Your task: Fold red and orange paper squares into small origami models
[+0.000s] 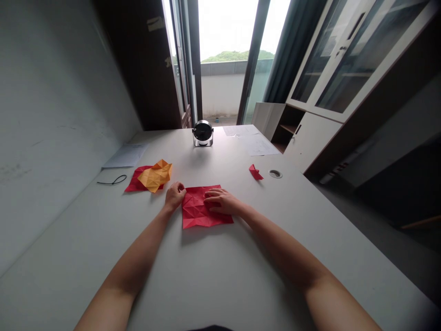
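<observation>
A square sheet of red origami paper (pixel 197 212), creased all over, lies unfolded on the white table in front of me. My left hand (pixel 175 196) pinches its upper left corner between thumb and fingers. Across the right part of the sheet rests my right hand (pixel 222 201), palm down with the fingers stretched out and a little apart. That hand covers some of the paper's right side.
Left of the sheet, creased orange paper (pixel 156 176) overlaps another red sheet (pixel 135 183), near a black cord (pixel 115 180). A small folded red paper piece (pixel 255 172) sits right, beside a cable hole (pixel 275 174). A round black-and-silver device (pixel 203 132) stands at the back.
</observation>
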Tool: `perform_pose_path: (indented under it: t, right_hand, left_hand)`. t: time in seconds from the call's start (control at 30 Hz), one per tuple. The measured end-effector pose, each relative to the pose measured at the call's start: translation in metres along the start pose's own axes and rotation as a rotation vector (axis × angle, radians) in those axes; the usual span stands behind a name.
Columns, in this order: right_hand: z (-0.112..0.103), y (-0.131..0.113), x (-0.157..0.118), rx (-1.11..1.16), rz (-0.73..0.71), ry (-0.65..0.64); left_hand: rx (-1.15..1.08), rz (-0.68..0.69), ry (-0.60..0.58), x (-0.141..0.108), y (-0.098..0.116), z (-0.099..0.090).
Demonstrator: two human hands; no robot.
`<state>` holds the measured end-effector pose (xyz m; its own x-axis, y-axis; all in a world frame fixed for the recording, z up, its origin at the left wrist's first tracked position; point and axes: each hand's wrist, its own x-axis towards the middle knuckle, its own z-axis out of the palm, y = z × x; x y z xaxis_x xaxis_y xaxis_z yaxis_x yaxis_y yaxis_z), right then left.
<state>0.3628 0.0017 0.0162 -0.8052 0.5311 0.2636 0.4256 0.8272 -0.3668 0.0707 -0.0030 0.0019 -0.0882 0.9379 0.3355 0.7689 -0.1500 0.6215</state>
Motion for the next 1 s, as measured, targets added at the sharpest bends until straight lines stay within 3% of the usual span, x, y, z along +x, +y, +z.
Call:
perform_pose_path:
  t: [0.3,0.5,0.73,1.0]
  right_hand:
    - [0.0013,0.0015,0.0001,0.006,-0.002,0.001]
    - [0.0014,0.0012,-0.0003,0.001,0.001,0.004]
    - [0.0015,0.0013,-0.0001,0.003,-0.003,0.008]
    - [0.0008,0.0,0.0001,0.004,0.002,0.005]
  left_hand:
    - [-0.065,-0.061,0.011,0.0001,-0.0034,-0.0004]
    - [-0.036,-0.089,0.094,0.0031,-0.0086,-0.0008]
    - [0.189,-0.087,-0.013,0.0018,-0.0067,0.0005]
    - [0.06,-0.065,-0.019,0.0011,-0.0091,0.0006]
